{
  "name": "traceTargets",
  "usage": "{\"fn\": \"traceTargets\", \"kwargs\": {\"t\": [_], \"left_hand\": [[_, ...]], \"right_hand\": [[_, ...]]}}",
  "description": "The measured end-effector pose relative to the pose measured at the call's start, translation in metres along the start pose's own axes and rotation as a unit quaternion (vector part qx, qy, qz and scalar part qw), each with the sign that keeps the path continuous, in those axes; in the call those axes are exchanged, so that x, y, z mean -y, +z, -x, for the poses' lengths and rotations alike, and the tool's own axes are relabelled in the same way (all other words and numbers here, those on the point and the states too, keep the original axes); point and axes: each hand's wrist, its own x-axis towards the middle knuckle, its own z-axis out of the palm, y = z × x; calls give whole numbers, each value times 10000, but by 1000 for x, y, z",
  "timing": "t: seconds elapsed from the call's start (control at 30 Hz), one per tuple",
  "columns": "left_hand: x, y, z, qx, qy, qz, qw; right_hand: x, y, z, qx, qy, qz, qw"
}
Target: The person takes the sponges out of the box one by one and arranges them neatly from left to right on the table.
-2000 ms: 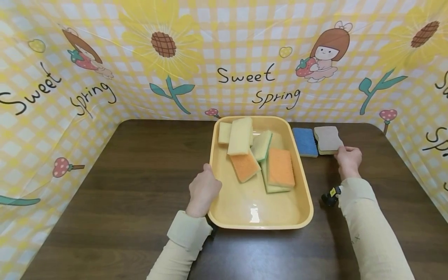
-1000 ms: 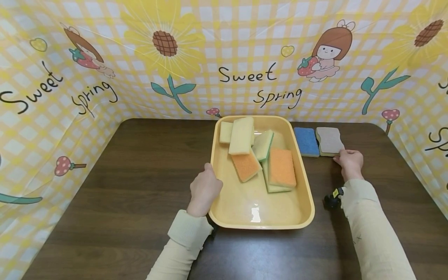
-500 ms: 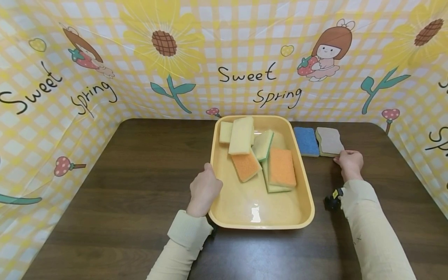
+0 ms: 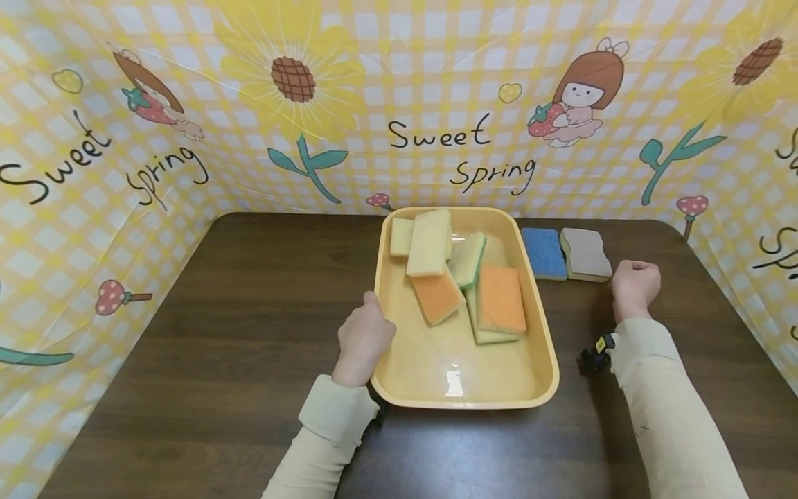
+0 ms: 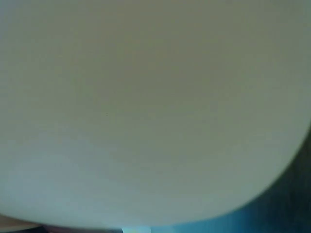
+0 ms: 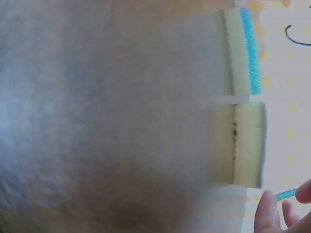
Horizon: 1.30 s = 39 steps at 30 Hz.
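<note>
Head view: left hand gripping the tray at left, sponges inside; right hand, apparently empty, just right of the grey sponge, blue sponge left of that. Left wrist view: blurred. Right wrist view: thumb and fingers apart. Step, presumably: lining up sponges; next calls for reaching trayward.

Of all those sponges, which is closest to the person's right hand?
The grey-topped sponge on the table, just beside the right hand. The blue-topped sponge lies beyond it; the rest are in the yellow tray.
</note>
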Motion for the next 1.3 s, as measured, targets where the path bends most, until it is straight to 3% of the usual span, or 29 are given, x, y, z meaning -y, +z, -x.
{"fn": "traceTargets", "kwargs": {"t": [0.13,0.27,0.47,0.67,0.87,1.1,1.3], "left_hand": [[1,0,0,62,-13,48,10000],[2,0,0,49,13,74,10000],[2,1,0,18,46,105,9999],[2,1,0,6,43,98,9999],[1,0,0,6,8,91,10000],[1,0,-1,-12,8,117,9999],[1,0,-1,11,20,121,9999]], "right_hand": [[10,-1,8,-156,-76,-48,9998],[23,-1,15,-61,-124,-131,9998],[44,0,32,454,-685,111,9966],[62,4,59,1149,-1578,730,9781],[73,13,88,1502,-2145,911,9608],[80,20,115,1882,-2475,1168,9432],[87,29,129,2212,-2684,892,9333]]}}
